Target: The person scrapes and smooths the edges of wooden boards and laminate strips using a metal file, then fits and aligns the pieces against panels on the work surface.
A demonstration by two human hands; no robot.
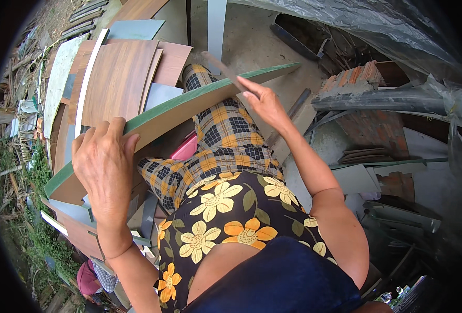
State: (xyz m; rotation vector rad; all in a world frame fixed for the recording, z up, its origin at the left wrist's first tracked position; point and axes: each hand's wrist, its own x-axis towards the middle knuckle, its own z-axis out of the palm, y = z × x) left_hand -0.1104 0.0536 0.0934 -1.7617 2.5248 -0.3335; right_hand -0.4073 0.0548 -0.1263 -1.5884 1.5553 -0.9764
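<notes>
Gripping the long board [173,115] toward its left end, the left hand [101,161] curls its fingers over the green edge, thumb along the near side! Over on the right, the right hand [265,106] pinches a thin brown bar [222,69], forefinger stretched along it, right where it crosses that edge. The board slants above the checked trousers [231,133], wood-grain panels [119,75] piled beyond the left hand.

Plaid trousers [231,128], worn between left hand [103,167] and right hand [266,107]; black sleeveless top [210,219], yellow-flowered, worn below both.
</notes>
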